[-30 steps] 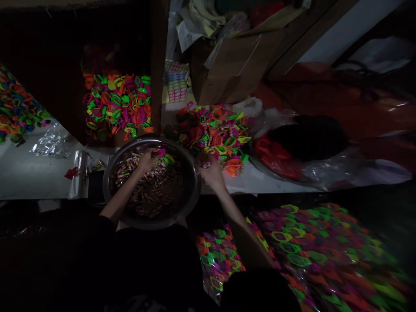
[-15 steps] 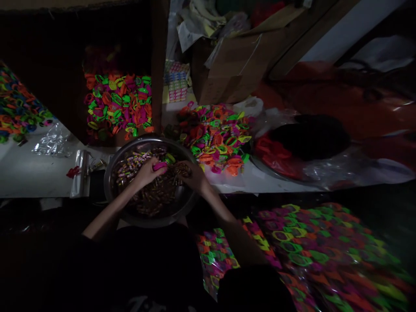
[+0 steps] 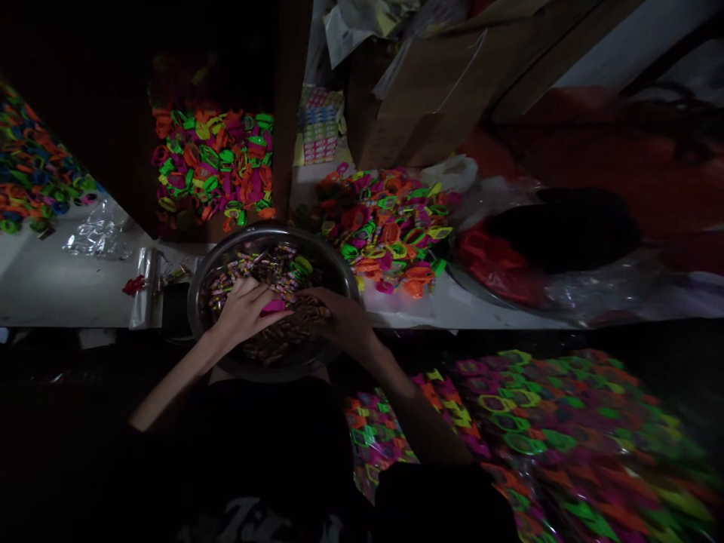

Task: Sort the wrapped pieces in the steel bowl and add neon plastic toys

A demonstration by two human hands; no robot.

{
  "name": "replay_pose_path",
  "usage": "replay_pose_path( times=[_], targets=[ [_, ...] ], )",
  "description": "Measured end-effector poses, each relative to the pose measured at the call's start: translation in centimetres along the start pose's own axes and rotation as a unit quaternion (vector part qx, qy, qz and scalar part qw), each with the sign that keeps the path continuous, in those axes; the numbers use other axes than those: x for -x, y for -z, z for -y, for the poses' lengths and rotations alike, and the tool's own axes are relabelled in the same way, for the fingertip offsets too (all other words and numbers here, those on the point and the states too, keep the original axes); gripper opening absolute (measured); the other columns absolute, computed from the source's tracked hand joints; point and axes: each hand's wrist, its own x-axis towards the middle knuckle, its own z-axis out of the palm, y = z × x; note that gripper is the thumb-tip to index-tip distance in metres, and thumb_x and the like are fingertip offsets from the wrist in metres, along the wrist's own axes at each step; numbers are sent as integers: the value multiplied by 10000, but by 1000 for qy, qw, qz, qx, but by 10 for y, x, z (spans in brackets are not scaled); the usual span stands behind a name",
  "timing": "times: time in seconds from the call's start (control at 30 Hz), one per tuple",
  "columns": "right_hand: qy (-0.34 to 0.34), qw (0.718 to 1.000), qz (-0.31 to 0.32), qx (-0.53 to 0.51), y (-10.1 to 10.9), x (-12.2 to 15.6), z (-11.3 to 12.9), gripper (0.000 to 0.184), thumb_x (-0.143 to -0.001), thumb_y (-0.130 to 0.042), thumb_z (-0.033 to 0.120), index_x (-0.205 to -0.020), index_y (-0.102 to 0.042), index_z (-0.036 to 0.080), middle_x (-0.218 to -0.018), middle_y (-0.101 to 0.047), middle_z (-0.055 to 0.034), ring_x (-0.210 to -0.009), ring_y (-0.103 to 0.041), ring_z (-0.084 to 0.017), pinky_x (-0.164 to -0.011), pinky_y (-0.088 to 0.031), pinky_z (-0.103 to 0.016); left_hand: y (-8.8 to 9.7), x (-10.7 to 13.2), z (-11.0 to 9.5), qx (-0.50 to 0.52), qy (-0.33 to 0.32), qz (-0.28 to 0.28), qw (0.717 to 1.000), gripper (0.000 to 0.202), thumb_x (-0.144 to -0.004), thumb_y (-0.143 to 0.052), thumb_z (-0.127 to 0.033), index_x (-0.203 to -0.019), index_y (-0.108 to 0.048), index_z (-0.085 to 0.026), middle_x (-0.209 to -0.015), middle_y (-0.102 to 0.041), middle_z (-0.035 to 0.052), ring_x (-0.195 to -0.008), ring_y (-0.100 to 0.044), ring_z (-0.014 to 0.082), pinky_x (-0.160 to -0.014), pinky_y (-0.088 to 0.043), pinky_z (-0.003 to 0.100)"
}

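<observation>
Left of centre in the frame, a metal bowl (image 3: 196, 302) of small wrapped sticks (image 3: 268, 351) sits at the near edge of the desk (image 3: 73, 294). The left hand (image 3: 242, 309) has its fingers clamped on a magenta piece (image 3: 274, 305), above the sticks at mid-bowl. The right hand (image 3: 342, 320) lies over the bowl's right side, beside the sticks; whether its fingers are together or apart cannot be told. Bright plastic pieces (image 3: 396, 234) form a heap at upper centre.

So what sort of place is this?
Probably a small packing workshop: bright plastic toy watches heaped loose, a metal basin of small wrapped pieces, and clear-plastic packs full of similar bright shapes.
</observation>
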Motion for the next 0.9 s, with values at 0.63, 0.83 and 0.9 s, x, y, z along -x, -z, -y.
replay_pose_path(
  times=[0.63, 0.83, 0.9],
  targets=[
    [120, 966, 57, 223, -4, 0, 24, 209, -876, -521, 146, -1064, -611, 135, -996, -677, -117, -928, -614, -206, -731, -492, -287, 3, 11, 3, -128, -131, 35, 982, 178, -933, -467, -313, -946, -610, -207, -762, -617, 3, -796, -521, 162, -753, -363, 318],
    [116, 971, 116, 174, -10, 1, 15, 180, -863, -527, 129, -1023, -607, 146, -977, -678, -97, -924, -622, -200, -740, -484, -295, -6, 20, 7, -73, -125, 97, 985, 204, -943, -447, -292, -867, -617, -208, -797, -625, 0, -833, -508, 158, -815, -346, 338],
    [111, 974, 143, 137, -14, 3, 9, 176, -855, -519, 110, -1001, -612, 145, -987, -679, -95, -944, -624, -192, -757, -479, -288, -12, 25, 7, -44, -142, 110, 983, 191, -940, -456, -274, -858, -613, -201, -782, -622, -7, -834, -499, 158, -825, -334, 341]
  ],
)
